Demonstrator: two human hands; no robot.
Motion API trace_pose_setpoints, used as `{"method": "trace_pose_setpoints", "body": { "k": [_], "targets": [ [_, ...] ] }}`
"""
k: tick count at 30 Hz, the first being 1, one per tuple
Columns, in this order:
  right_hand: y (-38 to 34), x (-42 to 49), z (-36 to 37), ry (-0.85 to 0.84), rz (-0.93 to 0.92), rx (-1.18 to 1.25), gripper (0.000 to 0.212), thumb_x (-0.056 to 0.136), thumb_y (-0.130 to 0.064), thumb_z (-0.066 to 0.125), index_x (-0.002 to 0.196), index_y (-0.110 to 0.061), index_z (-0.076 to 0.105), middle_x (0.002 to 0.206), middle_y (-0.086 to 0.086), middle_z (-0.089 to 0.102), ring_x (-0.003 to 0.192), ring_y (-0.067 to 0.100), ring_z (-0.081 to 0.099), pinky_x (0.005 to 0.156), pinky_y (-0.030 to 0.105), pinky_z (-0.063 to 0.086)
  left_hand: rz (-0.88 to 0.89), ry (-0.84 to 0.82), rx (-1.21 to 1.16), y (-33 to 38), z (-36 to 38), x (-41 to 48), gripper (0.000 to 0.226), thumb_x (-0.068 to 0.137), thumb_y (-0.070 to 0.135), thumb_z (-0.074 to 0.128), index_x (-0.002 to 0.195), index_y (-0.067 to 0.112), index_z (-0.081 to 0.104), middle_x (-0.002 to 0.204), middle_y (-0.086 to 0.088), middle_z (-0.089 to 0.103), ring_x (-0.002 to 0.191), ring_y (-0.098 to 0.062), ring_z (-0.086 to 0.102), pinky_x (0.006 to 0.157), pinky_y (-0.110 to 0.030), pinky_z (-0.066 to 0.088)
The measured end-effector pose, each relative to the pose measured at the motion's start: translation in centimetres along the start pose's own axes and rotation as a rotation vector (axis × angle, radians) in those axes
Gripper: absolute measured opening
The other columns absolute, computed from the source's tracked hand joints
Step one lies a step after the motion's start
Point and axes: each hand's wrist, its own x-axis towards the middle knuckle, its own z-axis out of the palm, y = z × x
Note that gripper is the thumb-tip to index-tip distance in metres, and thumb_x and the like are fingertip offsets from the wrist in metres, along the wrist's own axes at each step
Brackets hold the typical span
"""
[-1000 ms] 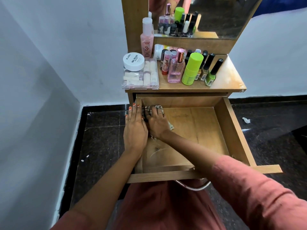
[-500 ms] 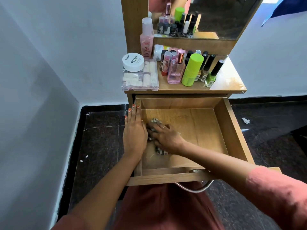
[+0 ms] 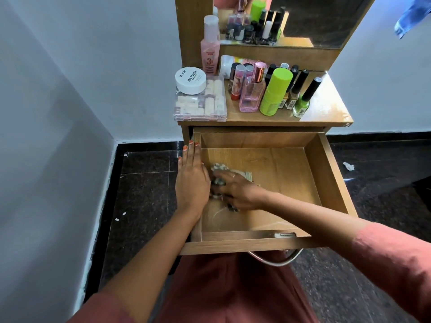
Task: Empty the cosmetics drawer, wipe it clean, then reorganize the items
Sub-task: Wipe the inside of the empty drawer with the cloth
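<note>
Sliding forward from the back left corner, the right hand (image 3: 235, 191) is dragging the cloth (image 3: 220, 169) down the left side of the drawer (image 3: 331, 178) and is now about midway between back and front. The left hand (image 3: 192, 180) is staying on the left wall.

Wiping is under way, and the drawer is holding nothing but the cloth. To do this step well, the right hand should probably be keeping the cloth pressed flat against the floor, running each stroke right into the front corner, then overlapping the next pass rightward so that the untouched right half is covered too. The left hand should be bracing the drawer so it is not rolling in.

The right fingers (image 3: 225, 180) are lying bent over the bunched cloth, gripping it and pressing it down, with folds showing on both sides of them. The left fingers (image 3: 192, 152) are lying straight and together along the wall's rim, holding nothing. The cosmetics (image 3: 275, 92) are standing crowded on the top (image 3: 326, 110) above, waiting to go back in.
</note>
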Motion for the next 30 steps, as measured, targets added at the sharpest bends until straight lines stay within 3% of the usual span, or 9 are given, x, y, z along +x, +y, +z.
{"method": "trace_pose_setpoints", "body": {
  "k": [4,8,11,15,19,23,26,28,30],
  "targets": [
    [-1.7,-2.2,0.5,-0.128,-0.235,-0.002,0.037,0.084,-0.014,0.050,0.120,-0.014,0.060,0.142,0.018,0.039,0.132,0.033,0.034,0.110,0.044,0.026,0.001,0.003,-0.002,0.0,0.0,0.0,0.046,0.099,0.011,0.026,0.145,0.008,0.020,0.156,-0.007,0.015,0.145,-0.019,0.009,0.117,-0.027,0.005],
    [-2.3,-1.8,0.3,-0.200,-0.345,0.002,0.040,0.078,-0.001,0.054,0.114,-0.015,0.065,0.135,0.017,0.045,0.127,0.031,0.038,0.106,0.038,0.028,0.000,0.004,-0.003,-0.1,0.2,0.1,0.046,0.099,0.012,0.026,0.145,0.008,0.021,0.156,-0.007,0.015,0.145,-0.018,0.009,0.117,-0.026,0.003],
    [-2.5,-1.2,0.0,-0.296,-0.304,-0.065,0.050,0.073,0.005,0.051,0.115,-0.020,0.064,0.135,0.012,0.043,0.127,0.027,0.033,0.105,0.039,0.024,0.004,0.006,0.011,-0.2,0.2,0.0,0.046,0.099,0.012,0.026,0.145,0.008,0.021,0.156,-0.007,0.015,0.145,-0.018,0.009,0.117,-0.026,0.003],
    [-2.6,-1.9,-0.3,-0.254,-0.325,0.016,0.054,0.067,0.010,0.049,0.111,-0.015,0.066,0.134,0.012,0.047,0.127,0.031,0.037,0.104,0.040,0.028,0.012,-0.001,0.025,-0.4,0.2,0.1,0.047,0.099,0.011,0.027,0.145,0.008,0.021,0.155,-0.008,0.016,0.145,-0.019,0.010,0.118,-0.029,0.005],
    [-0.3,-4.5,-0.9,-0.282,-0.259,0.022,0.046,0.073,-0.003,0.047,0.112,-0.017,0.066,0.138,0.009,0.045,0.132,0.030,0.034,0.108,0.035,0.022,0.017,0.011,0.018,-0.1,0.2,0.2,0.046,0.099,0.011,0.028,0.144,0.008,0.023,0.155,-0.008,0.018,0.145,-0.020,0.012,0.118,-0.029,0.007],
    [2.9,-8.3,-1.0,-0.242,-0.242,0.049,0.036,0.080,-0.006,0.050,0.109,-0.019,0.068,0.125,0.010,0.056,0.112,0.033,0.049,0.098,0.042,0.038,0.002,0.002,0.026,-0.3,0.3,0.0,0.046,0.099,0.012,0.028,0.145,0.009,0.022,0.155,-0.007,0.016,0.145,-0.019,0.011,0.118,-0.030,0.007],
    [3.9,-9.4,-0.2,-0.139,-0.253,0.137,0.027,0.083,-0.009,0.052,0.099,-0.016,0.072,0.111,0.011,0.063,0.104,0.020,0.054,0.095,0.025,0.036,-0.008,-0.007,0.026,0.0,0.5,-0.2,0.046,0.100,0.013,0.028,0.145,0.010,0.020,0.156,-0.006,0.016,0.145,-0.018,0.010,0.118,-0.030,0.007],
    [4.0,-8.8,0.2,-0.108,-0.263,0.174,0.027,0.078,0.000,0.056,0.093,-0.013,0.074,0.106,0.012,0.066,0.101,0.012,0.050,0.092,0.014,0.030,-0.002,-0.007,0.029,0.1,0.4,-0.1,0.046,0.099,0.013,0.027,0.145,0.009,0.020,0.156,-0.006,0.016,0.145,-0.018,0.010,0.119,-0.030,0.008],
    [3.7,-7.8,0.0,-0.124,-0.249,0.180,0.031,0.074,0.005,0.058,0.094,-0.012,0.074,0.107,0.012,0.065,0.103,0.015,0.052,0.092,0.017,0.030,-0.007,-0.002,0.032,0.1,0.3,0.1,0.047,0.099,0.012,0.027,0.145,0.009,0.020,0.156,-0.006,0.015,0.145,-0.018,0.010,0.119,-0.030,0.007]
  ]
}}
